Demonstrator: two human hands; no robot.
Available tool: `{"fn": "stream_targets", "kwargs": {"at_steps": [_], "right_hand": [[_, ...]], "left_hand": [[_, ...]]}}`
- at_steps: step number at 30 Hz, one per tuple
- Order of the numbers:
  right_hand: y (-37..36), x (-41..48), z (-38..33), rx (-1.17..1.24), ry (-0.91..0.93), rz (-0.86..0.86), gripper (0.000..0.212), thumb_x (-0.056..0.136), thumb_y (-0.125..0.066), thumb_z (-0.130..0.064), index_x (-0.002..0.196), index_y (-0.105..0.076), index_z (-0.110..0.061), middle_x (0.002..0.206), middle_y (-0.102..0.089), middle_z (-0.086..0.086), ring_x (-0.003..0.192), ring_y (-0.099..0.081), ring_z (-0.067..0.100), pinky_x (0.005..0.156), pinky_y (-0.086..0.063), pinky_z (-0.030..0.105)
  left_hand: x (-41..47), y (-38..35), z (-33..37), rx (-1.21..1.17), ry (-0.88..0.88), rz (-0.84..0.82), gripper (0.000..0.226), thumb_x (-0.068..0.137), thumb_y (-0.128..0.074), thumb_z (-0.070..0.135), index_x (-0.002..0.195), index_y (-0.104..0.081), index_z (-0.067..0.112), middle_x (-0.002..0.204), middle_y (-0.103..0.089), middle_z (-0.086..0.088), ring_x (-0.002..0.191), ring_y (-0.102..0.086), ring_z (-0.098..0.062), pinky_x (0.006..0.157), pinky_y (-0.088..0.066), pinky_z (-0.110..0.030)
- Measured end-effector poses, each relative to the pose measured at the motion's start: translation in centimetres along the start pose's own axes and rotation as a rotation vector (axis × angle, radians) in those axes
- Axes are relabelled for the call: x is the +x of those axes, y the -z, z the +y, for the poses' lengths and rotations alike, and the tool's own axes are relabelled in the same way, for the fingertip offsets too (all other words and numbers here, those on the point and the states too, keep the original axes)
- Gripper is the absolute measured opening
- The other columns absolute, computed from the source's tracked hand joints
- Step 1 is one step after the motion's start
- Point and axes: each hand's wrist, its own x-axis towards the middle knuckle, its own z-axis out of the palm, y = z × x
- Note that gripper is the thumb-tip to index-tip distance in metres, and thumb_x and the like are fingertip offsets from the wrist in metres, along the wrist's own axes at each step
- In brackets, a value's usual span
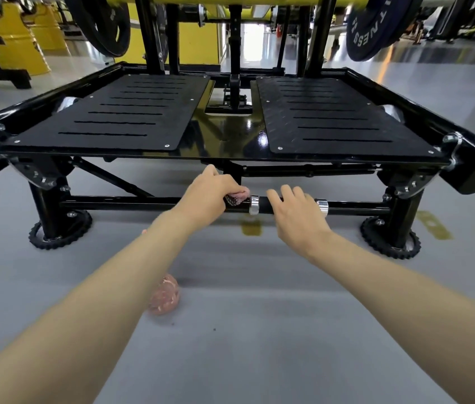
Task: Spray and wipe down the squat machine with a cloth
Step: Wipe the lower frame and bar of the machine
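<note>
Pink crumpled cloth (239,197) is gripped onto the black steel crossbar (263,206) by the left hand (207,193); the right hand (297,217) clasps alongside. Twisting strokes should suit.

Grey gym floor (259,345), black squat machine (224,135) standing on toothed round feet (55,237), blurred pink bundle (164,294) nearby, yellow floor marks (250,227).
</note>
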Motion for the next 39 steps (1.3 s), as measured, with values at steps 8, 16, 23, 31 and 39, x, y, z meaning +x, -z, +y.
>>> {"fn": "stream_targets", "kwargs": {"at_steps": [8,16,23,31,39], "right_hand": [[-2.1,0.3,0.0,-0.037,-0.013,0.232,0.044,0.041,-0.078,-0.004,0.078,-0.056,-0.012,0.068,-0.048,0.006,0.056,-0.045,0.024,0.049,-0.034,0.031],[-2.6,-0.1,-0.2,-0.050,-0.046,0.254,0.055,0.036,-0.072,0.003,0.088,-0.059,-0.009,0.073,-0.048,0.008,0.060,-0.045,0.025,0.055,-0.039,0.032],[-1.2,-0.1,-0.3,-0.055,-0.023,0.132,0.042,0.062,-0.066,0.001,0.100,-0.052,-0.011,0.090,-0.051,0.009,0.077,-0.050,0.028,0.065,-0.038,0.033],[-1.5,-0.1,-0.1,-0.113,-0.026,0.120,0.047,0.049,-0.072,-0.001,0.093,-0.058,-0.012,0.080,-0.052,0.006,0.068,-0.050,0.024,0.057,-0.036,0.031],[-2.9,0.0,0.0,-0.084,-0.054,0.177,0.057,0.042,-0.070,0.001,0.096,-0.058,-0.012,0.080,-0.049,0.005,0.068,-0.045,0.023,0.059,-0.036,0.030]], "left_hand": [[2.3,-0.7,-2.2,-0.009,0.024,-0.066,0.075,0.084,-0.037,-0.019,0.140,-0.046,0.031,0.146,-0.045,0.004,0.132,-0.041,-0.021,0.107,-0.037,-0.034],[3.9,-0.9,-3.4,-0.006,0.089,-0.134,0.067,0.085,-0.041,-0.014,0.133,-0.056,0.029,0.132,-0.059,-0.003,0.120,-0.054,-0.029,0.100,-0.045,-0.039],[0.1,1.0,-2.3,-0.179,-0.016,-0.201,0.078,0.079,-0.039,-0.024,0.134,-0.054,0.029,0.145,-0.043,0.006,0.139,-0.032,-0.011,0.116,-0.027,-0.030],[-1.0,1.3,1.5,-0.569,0.400,-0.027,0.060,0.082,-0.036,-0.019,0.122,-0.066,0.014,0.120,-0.064,0.003,0.106,-0.064,-0.016,0.079,-0.048,-0.007],[2.5,-1.5,-1.1,-1.425,1.142,0.376,0.021,0.084,-0.044,-0.014,0.089,-0.056,0.003,0.078,-0.052,-0.012,0.067,-0.051,-0.021,0.067,-0.046,-0.034]]}}
